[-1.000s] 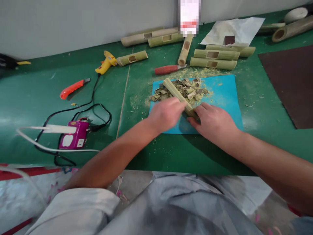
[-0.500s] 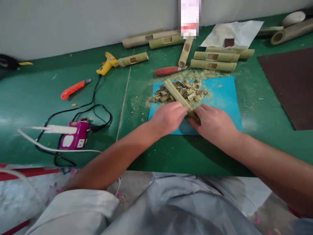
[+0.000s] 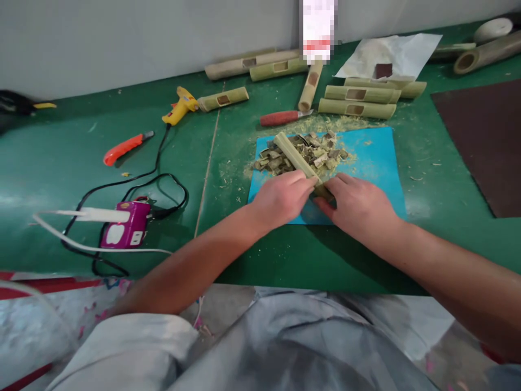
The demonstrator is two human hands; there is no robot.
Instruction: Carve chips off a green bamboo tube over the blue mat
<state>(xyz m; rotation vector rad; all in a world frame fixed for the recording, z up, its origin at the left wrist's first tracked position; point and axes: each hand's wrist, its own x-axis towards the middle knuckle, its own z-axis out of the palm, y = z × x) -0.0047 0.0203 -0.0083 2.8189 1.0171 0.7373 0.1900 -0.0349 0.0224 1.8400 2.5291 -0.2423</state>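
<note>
A pale green bamboo tube (image 3: pixel 293 153) lies slanted over a blue mat (image 3: pixel 376 163), its far end on a heap of bamboo chips (image 3: pixel 321 155). My left hand (image 3: pixel 285 195) is closed around the tube's lower part, the fingers curled in. Close beside it, my right hand (image 3: pixel 358 201) grips the near end between thumb and fingers. The hands nearly touch, and they cover the tube's near portion. A red-handled knife (image 3: pixel 280 118) rests beyond the mat, with fine shavings near it.
Several cut bamboo tubes (image 3: pixel 357 108) lie at the back, near white paper (image 3: pixel 401 54). At the left are a yellow glue gun (image 3: pixel 179 107), an orange cutter (image 3: pixel 124 149), and a purple power adapter (image 3: pixel 132 228) with cords. A dark brown sheet (image 3: pixel 484 141) lies at the right.
The whole view has shifted very slightly. Both hands keep their hold on the bamboo tube, with almost no movement against the mat.
</note>
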